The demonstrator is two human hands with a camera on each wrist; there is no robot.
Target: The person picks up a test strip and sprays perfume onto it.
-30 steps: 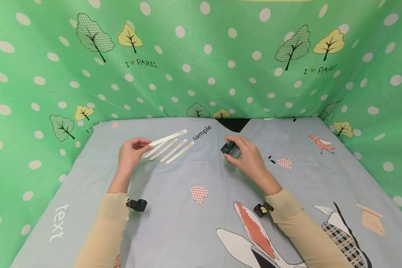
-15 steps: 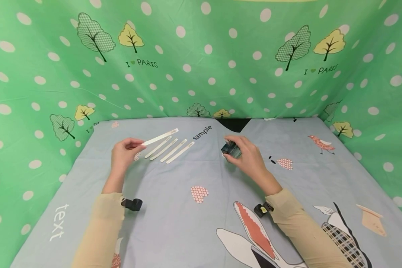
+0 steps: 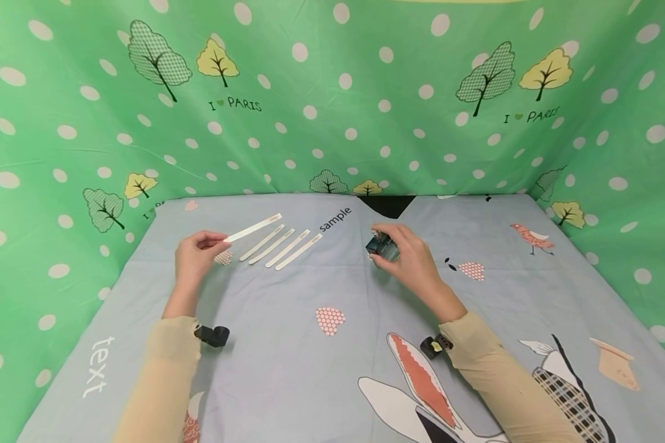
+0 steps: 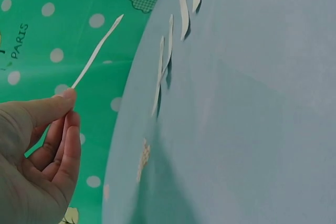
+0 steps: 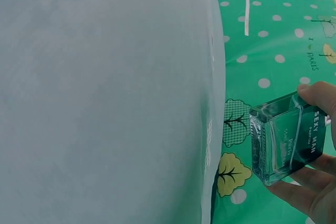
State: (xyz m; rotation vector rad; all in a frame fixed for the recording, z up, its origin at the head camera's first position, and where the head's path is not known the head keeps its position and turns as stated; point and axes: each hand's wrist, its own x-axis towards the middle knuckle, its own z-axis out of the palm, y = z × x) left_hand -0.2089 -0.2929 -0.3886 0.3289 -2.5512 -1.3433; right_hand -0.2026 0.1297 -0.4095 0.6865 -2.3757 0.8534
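Observation:
A white perfume test strip (image 3: 253, 227) is pinched at one end between the thumb and fingertips of my left hand (image 3: 199, 258). Its far end, marked with small print, points up and to the right. In the left wrist view the held strip (image 4: 94, 54) bends slightly, raised above the table. Several similar strips (image 3: 288, 249) lie side by side on the cloth, just right of that hand. My right hand (image 3: 415, 264) grips a dark glass perfume bottle (image 3: 386, 248), tilted and held by its sides. White lettering shows on the bottle (image 5: 289, 137) in the right wrist view.
A grey-blue printed cloth (image 3: 277, 344) covers the table. Green polka-dot fabric (image 3: 343, 111) hangs behind and along both sides. A small black camera (image 3: 213, 336) is strapped at the left wrist, another camera (image 3: 432, 346) at the right.
My left hand has moved left with its strip, drawing it away from over the other strips. The right hand and the bottle have stayed in place.

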